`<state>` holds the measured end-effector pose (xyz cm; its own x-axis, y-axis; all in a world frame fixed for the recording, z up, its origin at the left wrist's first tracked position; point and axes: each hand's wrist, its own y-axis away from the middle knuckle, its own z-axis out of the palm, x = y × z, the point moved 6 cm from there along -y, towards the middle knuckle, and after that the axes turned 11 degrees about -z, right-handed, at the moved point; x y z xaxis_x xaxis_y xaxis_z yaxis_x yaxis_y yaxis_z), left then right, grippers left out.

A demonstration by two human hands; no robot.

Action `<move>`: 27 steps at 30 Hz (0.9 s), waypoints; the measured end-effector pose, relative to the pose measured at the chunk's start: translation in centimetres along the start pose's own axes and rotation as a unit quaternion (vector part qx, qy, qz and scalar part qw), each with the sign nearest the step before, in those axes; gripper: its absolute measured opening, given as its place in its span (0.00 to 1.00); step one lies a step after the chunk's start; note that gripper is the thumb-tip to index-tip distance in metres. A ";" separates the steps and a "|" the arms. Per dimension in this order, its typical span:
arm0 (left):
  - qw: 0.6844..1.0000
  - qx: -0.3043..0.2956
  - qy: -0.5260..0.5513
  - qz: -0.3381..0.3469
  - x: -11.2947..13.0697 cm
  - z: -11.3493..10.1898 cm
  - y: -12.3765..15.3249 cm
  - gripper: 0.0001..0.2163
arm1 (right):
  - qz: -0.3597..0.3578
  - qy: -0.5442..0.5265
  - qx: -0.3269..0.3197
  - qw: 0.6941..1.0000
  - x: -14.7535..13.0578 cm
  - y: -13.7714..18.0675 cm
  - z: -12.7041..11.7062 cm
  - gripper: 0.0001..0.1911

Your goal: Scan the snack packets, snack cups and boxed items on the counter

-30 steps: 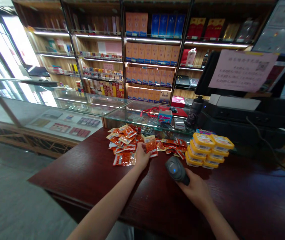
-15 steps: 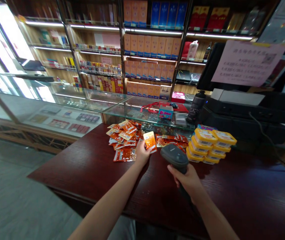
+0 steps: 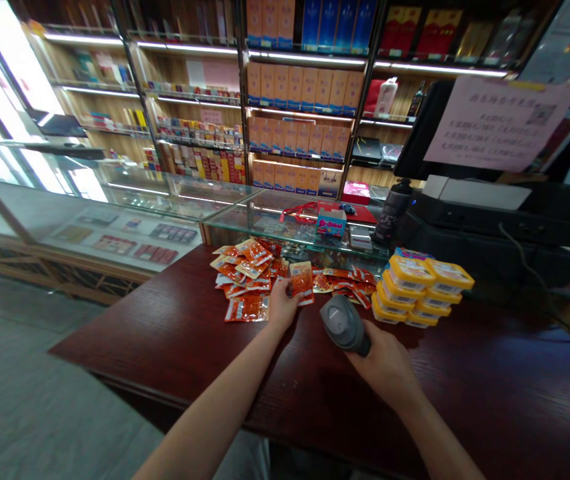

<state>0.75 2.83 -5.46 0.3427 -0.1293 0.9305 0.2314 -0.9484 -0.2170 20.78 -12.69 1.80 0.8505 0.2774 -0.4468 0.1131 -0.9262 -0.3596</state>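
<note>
Between the fingers of my left hand (image 3: 283, 305) is an orange snack packet (image 3: 302, 279), held tilted up above the dark wooden counter (image 3: 175, 340). My right hand (image 3: 387, 360) is wrapped round the handle of a grey barcode scanner (image 3: 343, 323), whose head stands just right of the packet. A heap of similar orange packets (image 3: 247, 273) lies to the left of my left hand. More snack packets (image 3: 352, 283) lie flat behind the scanner. Yellow-lidded plastic tubs (image 3: 412, 293) are stacked to the right of the scanner.
A glass display case (image 3: 235, 217) borders the counter at the back, with a small blue and pink box (image 3: 331, 223) on it. To the right stand a black bottle (image 3: 393, 210) and a monitor with a pink paper sign (image 3: 497, 127). Shelves of boxed goods (image 3: 305, 90) line the wall.
The scanner's head has tipped, with its top now turned more toward me, and my right hand has rotated with it. The bright light on the held packet is gone.
</note>
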 end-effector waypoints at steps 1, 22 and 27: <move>1.000 -0.002 0.007 -0.001 0.0 0.0 0.0 0.10 | -0.002 0.069 -0.015 0.997 0.4 0.2 -0.1 0.11; 0.969 -0.067 0.124 -0.205 3.3 7.4 -1.5 0.04 | -0.037 0.132 0.007 0.991 4.8 1.7 1.7 0.18; 0.991 -0.104 0.008 -0.088 4.3 6.9 -0.8 0.06 | -0.026 0.122 -0.007 0.992 4.6 1.8 1.4 0.19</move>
<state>8.32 5.00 -3.35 0.2993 0.0412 0.9533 0.0937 -0.9955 0.0136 24.16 -12.68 -2.06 0.9421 0.2563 -0.2164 0.1657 -0.9165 -0.3641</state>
